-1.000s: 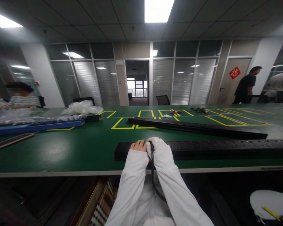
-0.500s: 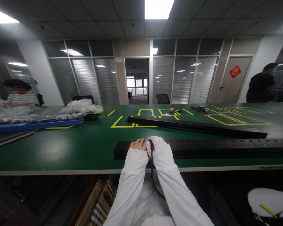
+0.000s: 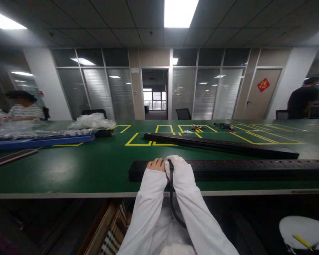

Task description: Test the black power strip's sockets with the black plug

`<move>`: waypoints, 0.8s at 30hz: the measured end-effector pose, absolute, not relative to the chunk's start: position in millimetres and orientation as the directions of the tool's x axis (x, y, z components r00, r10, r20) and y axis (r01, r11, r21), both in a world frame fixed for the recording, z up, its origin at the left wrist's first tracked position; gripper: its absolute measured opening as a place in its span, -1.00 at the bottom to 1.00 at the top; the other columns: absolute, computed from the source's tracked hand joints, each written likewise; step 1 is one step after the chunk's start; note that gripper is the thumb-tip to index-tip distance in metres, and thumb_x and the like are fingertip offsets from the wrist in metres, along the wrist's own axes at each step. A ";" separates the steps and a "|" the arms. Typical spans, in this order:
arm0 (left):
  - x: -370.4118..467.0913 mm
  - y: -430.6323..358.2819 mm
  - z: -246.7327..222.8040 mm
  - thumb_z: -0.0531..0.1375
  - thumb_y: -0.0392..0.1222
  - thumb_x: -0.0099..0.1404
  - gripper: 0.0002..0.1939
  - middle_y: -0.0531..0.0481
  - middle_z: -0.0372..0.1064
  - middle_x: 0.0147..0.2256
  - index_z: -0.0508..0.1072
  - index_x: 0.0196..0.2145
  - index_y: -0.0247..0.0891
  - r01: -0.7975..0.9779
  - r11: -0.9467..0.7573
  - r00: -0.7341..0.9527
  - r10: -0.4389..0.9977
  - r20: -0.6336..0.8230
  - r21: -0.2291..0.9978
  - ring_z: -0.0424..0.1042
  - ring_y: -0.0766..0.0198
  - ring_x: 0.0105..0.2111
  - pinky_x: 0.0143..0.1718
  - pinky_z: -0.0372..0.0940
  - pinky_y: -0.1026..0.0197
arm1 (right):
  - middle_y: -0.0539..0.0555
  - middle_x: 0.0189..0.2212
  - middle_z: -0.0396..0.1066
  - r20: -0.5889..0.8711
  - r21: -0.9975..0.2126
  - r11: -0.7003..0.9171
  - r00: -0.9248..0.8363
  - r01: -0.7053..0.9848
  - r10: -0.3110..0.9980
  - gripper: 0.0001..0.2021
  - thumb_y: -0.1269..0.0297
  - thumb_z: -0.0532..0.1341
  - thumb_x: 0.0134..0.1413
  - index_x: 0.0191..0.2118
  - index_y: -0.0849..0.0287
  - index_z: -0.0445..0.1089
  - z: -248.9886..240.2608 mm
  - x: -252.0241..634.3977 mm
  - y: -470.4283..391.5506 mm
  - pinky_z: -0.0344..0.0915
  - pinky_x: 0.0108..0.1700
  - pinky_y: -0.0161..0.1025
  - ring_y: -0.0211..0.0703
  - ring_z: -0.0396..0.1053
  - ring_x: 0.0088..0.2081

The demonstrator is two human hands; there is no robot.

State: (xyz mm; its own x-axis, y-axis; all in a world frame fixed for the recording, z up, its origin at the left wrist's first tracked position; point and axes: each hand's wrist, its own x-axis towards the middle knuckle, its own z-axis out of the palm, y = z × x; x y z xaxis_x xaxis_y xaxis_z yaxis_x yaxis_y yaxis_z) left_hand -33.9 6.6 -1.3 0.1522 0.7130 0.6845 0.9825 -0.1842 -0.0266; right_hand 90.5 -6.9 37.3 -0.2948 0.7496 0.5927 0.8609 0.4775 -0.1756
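A long black power strip (image 3: 241, 169) with red dots along its top lies near the front edge of the green table. My left hand (image 3: 156, 164), bare, rests at its left part with fingers bent and pressed together; what they grip is hidden. Against it, my right hand (image 3: 176, 163), in a white glove, is closed around a black cable (image 3: 171, 193) that hangs down over the table edge toward my body. A second black strip (image 3: 218, 144) lies at a slant behind the first.
Clear plastic wrap (image 3: 91, 121) and a blue bar (image 3: 42, 141) lie at the left, near a flat dark object (image 3: 13, 158). Small tools (image 3: 198, 127) and cables (image 3: 224, 126) sit at the back. A white stool (image 3: 304, 230) stands lower right. Two people (image 3: 26, 106) (image 3: 303, 97) are beyond the table.
The view has tilted up slightly. The person at the far right has moved further right. My hands stay together at the same place on the strip.
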 end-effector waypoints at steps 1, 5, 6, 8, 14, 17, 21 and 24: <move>-33.8 6.5 -0.8 0.05 -0.18 0.05 -0.60 -0.11 0.34 -0.05 0.37 -0.12 -0.23 0.983 -0.183 0.149 0.715 0.684 -0.023 0.28 0.06 -0.08 -0.21 0.11 0.06 | 0.10 -0.07 0.25 0.589 -0.175 0.478 -0.298 0.861 0.751 -0.65 0.13 0.06 0.12 -0.03 0.19 0.24 36.1 91.1 -7.6 0.25 -0.09 -0.13 -0.22 0.26 -0.12; -33.4 5.7 0.1 0.04 -0.19 0.05 -0.60 -0.11 0.33 -0.04 0.38 -0.13 -0.23 0.984 -0.178 0.143 0.730 0.668 -0.017 0.28 0.05 -0.07 -0.20 0.11 0.04 | 0.10 -0.06 0.24 0.592 -0.168 0.482 -0.303 0.860 0.747 -0.65 0.14 0.06 0.12 -0.02 0.19 0.23 36.1 92.2 -7.1 0.24 -0.08 -0.11 -0.21 0.26 -0.10; -33.3 5.4 0.0 0.04 -0.19 0.05 -0.61 -0.11 0.33 -0.04 0.38 -0.13 -0.23 0.984 -0.177 0.145 0.733 0.665 -0.019 0.27 0.05 -0.07 -0.20 0.11 0.04 | 0.10 -0.06 0.24 0.596 -0.166 0.483 -0.303 0.860 0.744 -0.65 0.14 0.06 0.12 -0.02 0.19 0.23 37.1 92.0 -6.2 0.25 -0.08 -0.11 -0.21 0.26 -0.11; -33.1 5.0 0.0 0.04 -0.19 0.05 -0.62 -0.10 0.33 -0.04 0.38 -0.14 -0.22 0.985 -0.172 0.144 0.734 0.663 -0.023 0.27 0.05 -0.08 -0.18 0.11 0.04 | 0.09 -0.09 0.26 0.601 -0.166 0.486 -0.302 0.858 0.739 -0.66 0.14 0.06 0.12 -0.04 0.20 0.25 39.4 91.0 -4.1 0.26 -0.11 -0.14 -0.23 0.27 -0.13; -32.5 6.0 0.7 0.00 -0.23 0.10 -0.64 -0.09 0.33 -0.04 0.38 -0.14 -0.22 0.988 -0.151 0.139 0.741 0.657 -0.038 0.28 0.07 -0.09 -0.21 0.12 0.05 | 0.08 -0.13 0.28 0.597 -0.172 0.487 -0.302 0.857 0.743 -0.69 0.14 0.05 0.13 -0.07 0.19 0.26 38.6 90.3 -4.4 0.27 -0.13 -0.16 -0.25 0.28 -0.16; -32.6 7.1 0.4 -0.01 -0.25 0.12 -0.63 -0.10 0.34 -0.05 0.38 -0.12 -0.24 0.989 -0.146 0.129 0.741 0.659 -0.029 0.29 0.08 -0.10 -0.21 0.12 0.04 | 0.10 -0.08 0.25 0.597 -0.167 0.485 -0.303 0.858 0.743 -0.65 0.14 0.07 0.12 -0.03 0.21 0.23 35.2 92.3 -7.9 0.26 -0.10 -0.12 -0.22 0.27 -0.12; -33.6 8.3 -2.2 0.02 -0.23 0.09 -0.62 -0.10 0.34 -0.04 0.38 -0.12 -0.23 0.986 -0.161 0.141 0.733 0.666 -0.031 0.29 0.07 -0.08 -0.21 0.12 0.04 | 0.10 -0.06 0.24 0.616 -0.149 0.484 -0.302 0.862 0.728 -0.66 0.15 0.06 0.12 -0.02 0.19 0.23 35.8 93.8 -8.8 0.25 -0.08 -0.12 -0.22 0.26 -0.11; -34.3 9.3 -3.7 0.01 -0.21 0.10 -0.63 -0.10 0.34 -0.04 0.38 -0.13 -0.22 0.986 -0.160 0.146 0.727 0.671 -0.041 0.29 0.07 -0.08 -0.22 0.12 0.05 | 0.10 -0.06 0.25 0.630 -0.141 0.485 -0.300 0.863 0.717 -0.67 0.15 0.06 0.12 -0.03 0.18 0.24 36.6 93.5 -7.5 0.26 -0.09 -0.13 -0.23 0.27 -0.11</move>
State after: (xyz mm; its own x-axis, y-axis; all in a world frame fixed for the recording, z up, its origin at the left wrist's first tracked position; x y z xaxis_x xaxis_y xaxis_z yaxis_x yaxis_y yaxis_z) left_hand -34.3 9.3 -3.7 0.1462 0.7265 0.6714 0.9862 -0.1604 -0.0411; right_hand 93.5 -7.5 36.6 -0.2996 0.7168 0.6297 0.8632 0.4847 -0.1411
